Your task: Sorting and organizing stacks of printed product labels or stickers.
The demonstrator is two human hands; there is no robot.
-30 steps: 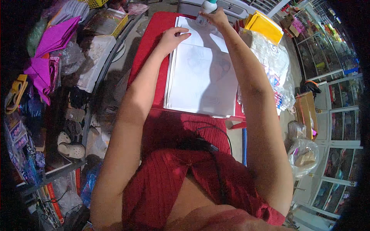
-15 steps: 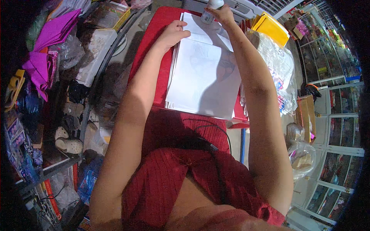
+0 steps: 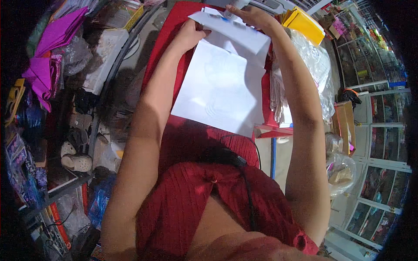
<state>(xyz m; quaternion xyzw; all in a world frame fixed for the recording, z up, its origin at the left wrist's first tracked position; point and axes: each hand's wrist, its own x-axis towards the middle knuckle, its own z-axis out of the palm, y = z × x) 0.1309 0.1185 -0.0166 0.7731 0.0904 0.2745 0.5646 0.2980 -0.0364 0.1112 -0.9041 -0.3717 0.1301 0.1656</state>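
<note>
On the red table (image 3: 159,69) lies a white sheet of paper (image 3: 217,87) with faint markings, its near edge reaching over my lap. Across its far part a folded paper flap (image 3: 237,34) stands raised and partly curled. My left hand (image 3: 188,36) pinches that flap's left corner between thumb and fingers. At the far side my right hand (image 3: 253,18) is closed around a small whitish bottle (image 3: 239,3), tilted above the flap. The fingers and the flap hide much of the bottle, and its contents cannot be made out.
Right of the paper sit stacked white papers and clear plastic bags (image 3: 311,65), with yellow envelopes (image 3: 305,26) behind them. A rack with purple paper packs (image 3: 61,32) and pale clogs (image 3: 77,162) runs along the left. Glass-fronted cabinets (image 3: 385,143) line the right.
The paper flap has come up at the far end, with my left hand now gripping its corner. The sheet has shifted left and turned slightly. The bottle has moved a little left and up.
</note>
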